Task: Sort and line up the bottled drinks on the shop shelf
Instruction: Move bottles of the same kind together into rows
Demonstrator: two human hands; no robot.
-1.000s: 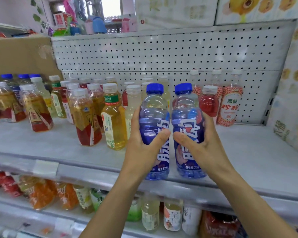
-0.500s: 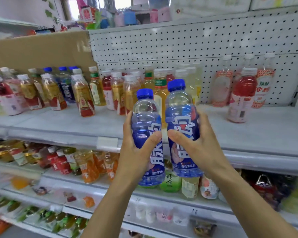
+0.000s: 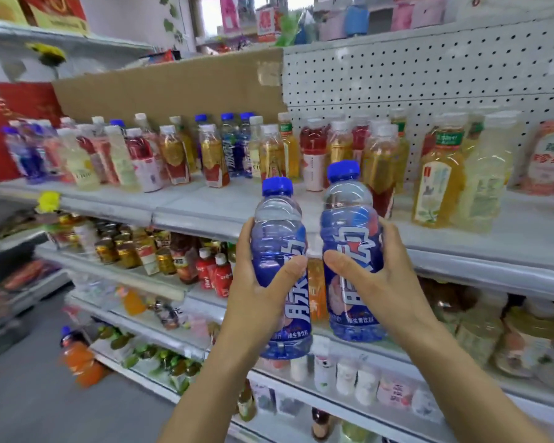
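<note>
The left hand (image 3: 256, 292) grips one upright blue-capped plastic bottle (image 3: 277, 225), the right hand (image 3: 384, 282) a second blue-capped bottle (image 3: 349, 219), both forward of the grey shelf (image 3: 205, 209), whose matching blue-labelled bottles (image 3: 234, 151) stand rear-left, nearer the left hand.

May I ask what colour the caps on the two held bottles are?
Blue: left cap, right cap; head view.

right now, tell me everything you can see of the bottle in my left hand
The left bottle is clear ribbed plastic, blue cap on, blue label with white characters. Roughly upright, off the shelf, it is gripped by the left hand, thumb across the label, a narrow gap from the right bottle.
</note>
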